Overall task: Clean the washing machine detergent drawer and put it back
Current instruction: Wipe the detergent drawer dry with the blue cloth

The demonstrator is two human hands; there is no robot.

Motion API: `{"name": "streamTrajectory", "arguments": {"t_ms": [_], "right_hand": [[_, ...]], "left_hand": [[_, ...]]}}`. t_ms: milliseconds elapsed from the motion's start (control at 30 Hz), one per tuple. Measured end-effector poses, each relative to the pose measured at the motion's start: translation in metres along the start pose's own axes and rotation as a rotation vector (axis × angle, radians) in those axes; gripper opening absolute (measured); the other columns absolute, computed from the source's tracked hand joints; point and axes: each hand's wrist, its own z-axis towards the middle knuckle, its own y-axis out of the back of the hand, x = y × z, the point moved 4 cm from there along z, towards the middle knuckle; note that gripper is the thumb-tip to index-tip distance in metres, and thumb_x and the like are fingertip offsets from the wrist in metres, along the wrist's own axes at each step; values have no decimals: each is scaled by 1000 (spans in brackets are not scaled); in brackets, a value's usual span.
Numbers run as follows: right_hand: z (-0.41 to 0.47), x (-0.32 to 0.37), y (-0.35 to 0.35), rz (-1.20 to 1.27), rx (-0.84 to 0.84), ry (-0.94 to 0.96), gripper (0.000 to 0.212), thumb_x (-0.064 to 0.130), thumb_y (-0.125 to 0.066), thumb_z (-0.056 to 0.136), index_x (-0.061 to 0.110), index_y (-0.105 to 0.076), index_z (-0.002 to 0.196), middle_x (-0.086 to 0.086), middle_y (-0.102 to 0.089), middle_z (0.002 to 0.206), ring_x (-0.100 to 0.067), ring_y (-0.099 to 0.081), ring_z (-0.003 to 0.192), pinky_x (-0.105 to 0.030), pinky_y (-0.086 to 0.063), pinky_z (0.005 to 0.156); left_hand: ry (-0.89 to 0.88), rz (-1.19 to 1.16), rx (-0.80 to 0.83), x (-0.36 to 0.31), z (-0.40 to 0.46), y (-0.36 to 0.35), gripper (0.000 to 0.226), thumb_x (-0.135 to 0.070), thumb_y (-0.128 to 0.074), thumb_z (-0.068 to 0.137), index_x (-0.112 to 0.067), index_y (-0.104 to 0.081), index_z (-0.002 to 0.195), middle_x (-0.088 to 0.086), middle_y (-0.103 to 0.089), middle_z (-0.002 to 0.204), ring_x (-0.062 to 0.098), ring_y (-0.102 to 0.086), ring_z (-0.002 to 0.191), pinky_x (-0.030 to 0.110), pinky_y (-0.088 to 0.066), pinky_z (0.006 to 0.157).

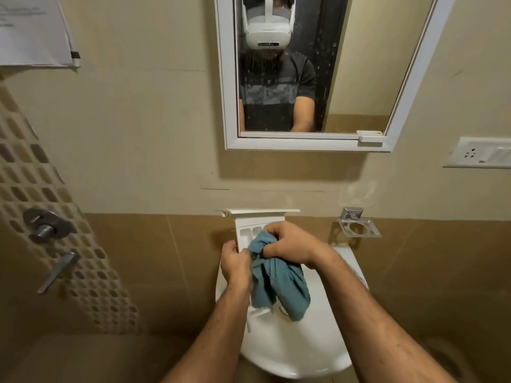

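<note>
The left hand curls its fingers round the detergent drawer, upright over the sink. The right hand bunches the blue cloth into its compartments — hard scrubbing could wrench the drawer from that one-sided hold.

No text, label, brand or number can be read: faint printed lines are seen on the paper sheet taped to the wall at upper left, but they are too blurred to make out.

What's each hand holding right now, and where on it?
The left hand grips the drawer by its left side; the right hand grips the cloth by its bunched upper end.
</note>
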Motion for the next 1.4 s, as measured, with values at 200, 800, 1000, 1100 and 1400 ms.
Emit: {"name": "streamTrajectory", "arguments": {"t_ms": [200, 800, 1000, 1100, 1400], "right_hand": [[13, 7, -13, 46, -381, 49, 34, 21, -79, 73, 19, -53, 95, 3, -66, 88, -13, -62, 80, -28, -47, 67], [-15, -2, -18, -435, -146, -99, 107, 16, -66, 80, 44, 9, 150, -12, -50, 127, -33, -58, 109, -41, -52, 88], [-16, -12, -12, -432, -260, -45, 68, 21, -58, 86, 40, -32, 145, -5, -41, 127, -29, -55, 112, -32, -46, 97], [-21, -14, -9, -354, -421, -11, 41, 18, -52, 85, 32, -56, 124, 1, -49, 113, -20, -57, 100, -23, -47, 86], [-31, -7, 31, 779, -626, 156, 38, -20, -50, 80, 9, -65, 101, -14, -72, 97, -28, -71, 95, -43, -60, 79]], "left_hand": [[354, -483, 66, 7, -29, -16, 32, -36, -50, 83, -12, -70, 76, 12, -67, 73, 31, -65, 69, 38, -54, 68], [219, -328, -31, -9, -30, -26, 22, -4, -45, 94, -10, -62, 81, 13, -67, 82, 29, -64, 68, 29, -51, 55], [170, -241, 48, -17, -41, -42, 16, -3, -51, 94, -9, -66, 95, 15, -71, 85, 33, -68, 74, 33, -55, 58], [85, -166, 62, -23, -44, -47, 15, 3, -58, 88, -10, -65, 91, 17, -72, 88, 33, -69, 78, 41, -59, 66], [51, -124, -52, -20, -46, -50, 18, 6, -50, 93, -5, -62, 99, 16, -65, 90, 21, -52, 74, 26, -40, 65]]}}
